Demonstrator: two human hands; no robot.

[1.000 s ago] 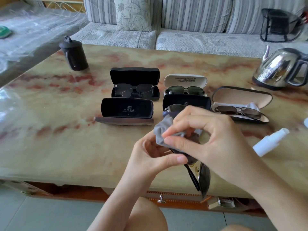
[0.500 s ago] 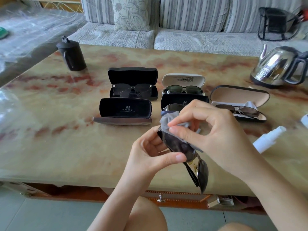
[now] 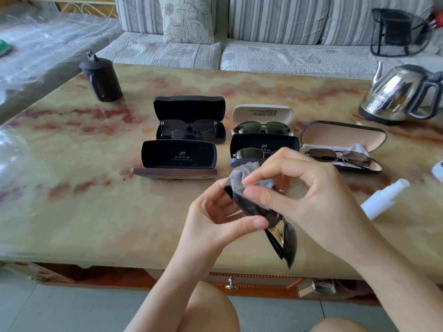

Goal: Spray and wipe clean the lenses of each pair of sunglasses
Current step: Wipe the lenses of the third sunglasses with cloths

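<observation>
Slid cloth (image 3: 249,177) higher along lens since earlier. Pinching it in curled right hand (image 3: 311,195); gripping sunglasses (image 3: 257,212) in left hand (image 3: 215,219), lower centre, above table (image 3: 96,255) edge. Risk: hard rubbing twisting frame loose, dropping floorward.

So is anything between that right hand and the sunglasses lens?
Only the grey cloth: the right hand pinches it over one lens of the sunglasses, which the left hand holds.

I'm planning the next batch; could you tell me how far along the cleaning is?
Done: unclear; nothing shows whether the four cased pairs are clean. In hand: the left hand holds one pair while the right hand pinches the grey cloth over its lens. Left: possibly all four.
</observation>
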